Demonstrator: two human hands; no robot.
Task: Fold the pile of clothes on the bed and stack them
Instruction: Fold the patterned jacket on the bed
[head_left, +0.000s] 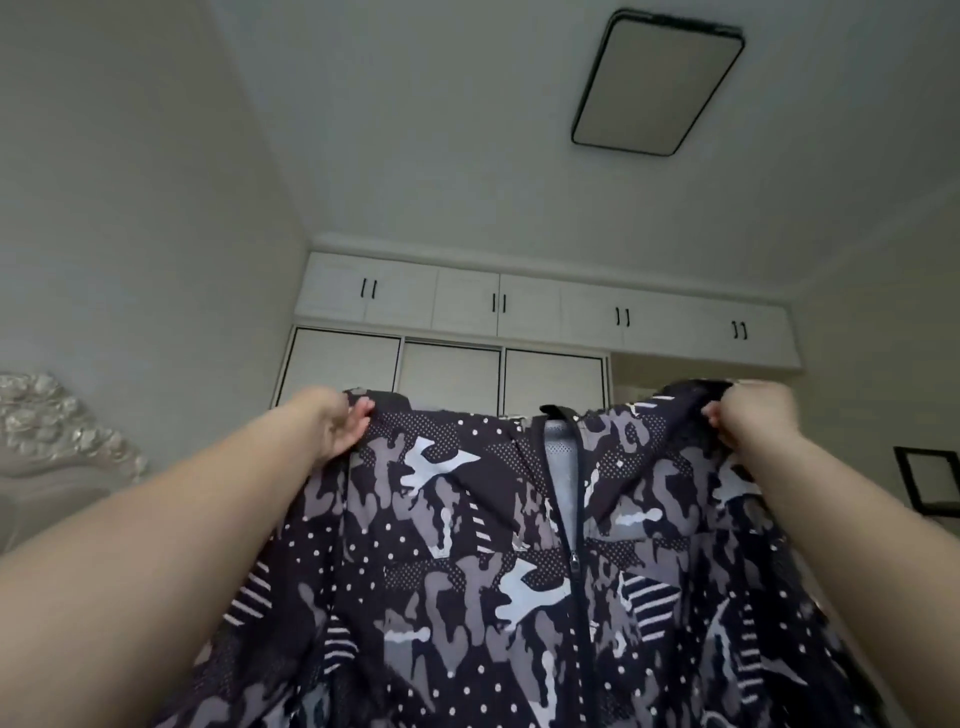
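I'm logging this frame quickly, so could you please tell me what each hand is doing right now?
Left hand: closed, gripping the top edge of the patterned zip jacket.
Right hand: closed, gripping the jacket's other top edge.

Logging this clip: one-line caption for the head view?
Left hand and right hand hold a patterned zip jacket up by its shoulders before white wardrobes.
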